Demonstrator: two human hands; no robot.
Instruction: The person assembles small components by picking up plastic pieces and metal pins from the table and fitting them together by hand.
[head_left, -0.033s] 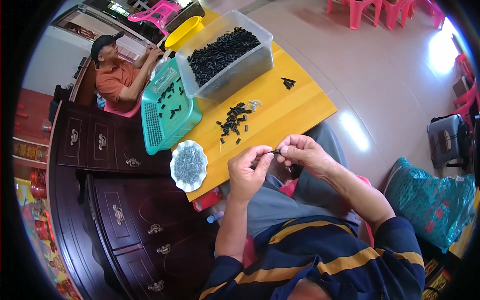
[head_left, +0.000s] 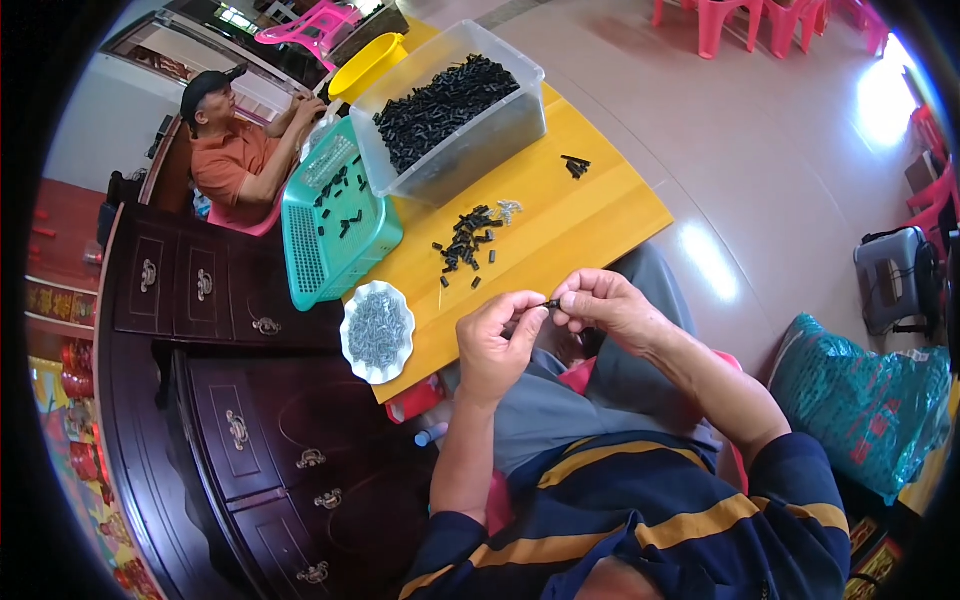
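My left hand (head_left: 496, 342) and my right hand (head_left: 606, 308) meet over my lap, just off the near edge of the table. Between their fingertips is a small black piece (head_left: 551, 304), pinched from both sides; the fingers cover most of it. On the tabletop beyond lies a loose pile of short black tube-like pieces (head_left: 466, 240), with a few small clear or silvery pieces (head_left: 509, 210) beside it. A white scalloped bowl (head_left: 347, 352) full of small silvery pieces stands left of my left hand. Farther right, several longer black pieces (head_left: 576, 166) lie together.
A clear plastic bin (head_left: 470, 140) heaped with black pieces and a green basket (head_left: 345, 270) stand on the yellow table (head_left: 600, 215). A dark wooden cabinet (head_left: 300, 400) is at left. Another person (head_left: 235, 150) sits at far left. A teal bag (head_left: 860, 410) lies at right.
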